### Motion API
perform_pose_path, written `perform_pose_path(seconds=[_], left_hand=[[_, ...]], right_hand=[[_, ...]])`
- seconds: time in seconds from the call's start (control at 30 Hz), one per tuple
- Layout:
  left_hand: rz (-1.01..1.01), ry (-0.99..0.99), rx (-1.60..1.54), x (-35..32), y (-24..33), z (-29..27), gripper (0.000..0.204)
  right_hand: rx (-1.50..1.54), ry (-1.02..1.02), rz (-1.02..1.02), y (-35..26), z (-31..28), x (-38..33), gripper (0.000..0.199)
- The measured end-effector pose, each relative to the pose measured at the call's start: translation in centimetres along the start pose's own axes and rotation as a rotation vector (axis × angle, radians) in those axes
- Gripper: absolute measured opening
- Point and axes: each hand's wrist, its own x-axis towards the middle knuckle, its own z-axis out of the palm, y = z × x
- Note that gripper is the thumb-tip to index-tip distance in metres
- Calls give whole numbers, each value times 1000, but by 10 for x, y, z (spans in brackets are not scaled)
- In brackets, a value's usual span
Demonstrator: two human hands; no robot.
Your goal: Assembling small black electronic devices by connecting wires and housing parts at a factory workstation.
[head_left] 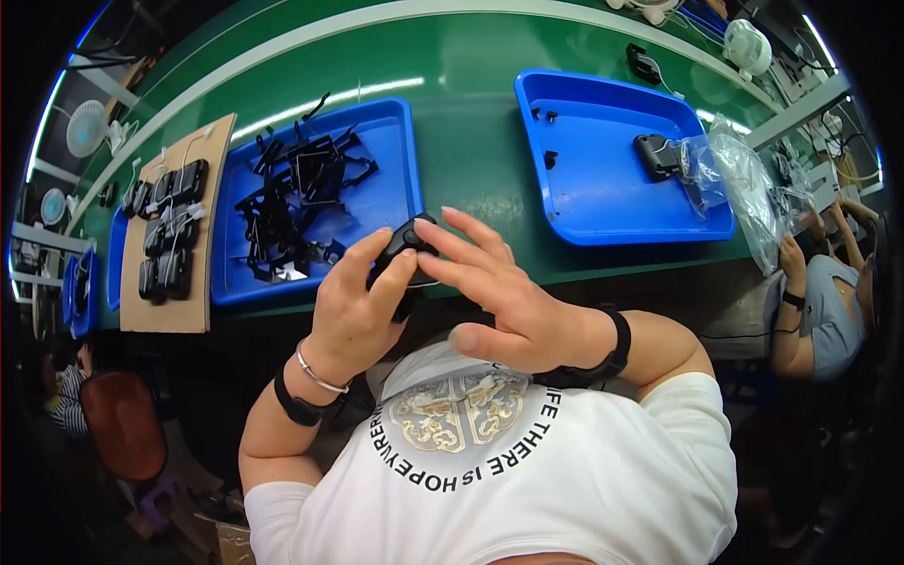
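Observation:
A small black rounded plastic device (pixel 405 241) is gripped in the fingers of my left hand (pixel 350 320), just past the table's near edge. My right hand (pixel 518 306) reaches over from the right, fingers stretched and apart, with fingertips at the device's upper side. The underside of the device is hidden by my left hand. Close beyond my left hand, a blue tray (pixel 384 212) bears a heap of black plastic brackets (pixel 306 179). A second blue tray (pixel 612 207) to the right has a black device (pixel 653 156) and a few small black pieces.
At the left, a cardboard sheet (pixel 196 292) carries several black devices with white cables (pixel 169 268). A clear plastic bag (pixel 744 184) hangs over the right tray's edge. A co-worker's arm (pixel 796 273) is at the far right. The green table (pixel 468 141) extends between the trays.

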Motion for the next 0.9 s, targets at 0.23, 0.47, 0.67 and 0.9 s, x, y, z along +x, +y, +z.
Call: perform_pose_path(seconds=[0.23, 0.47, 0.67, 0.9], left_hand=[[32, -12, 12, 11, 2, -4, 53], [68, -8, 1, 12, 5, -6, 54], [73, -10, 8, -3, 2, -9, 53], [11, -140, -354, -6, -10, -14, 53]], right_hand=[[15, -39, 17, -10, -9, -2, 56], [-83, 33, 35, 1, -10, 0, 54], [-7, 110, 86, -13, 16, 0, 50], [474, 120, 290, 4, -19, 11, 39]])
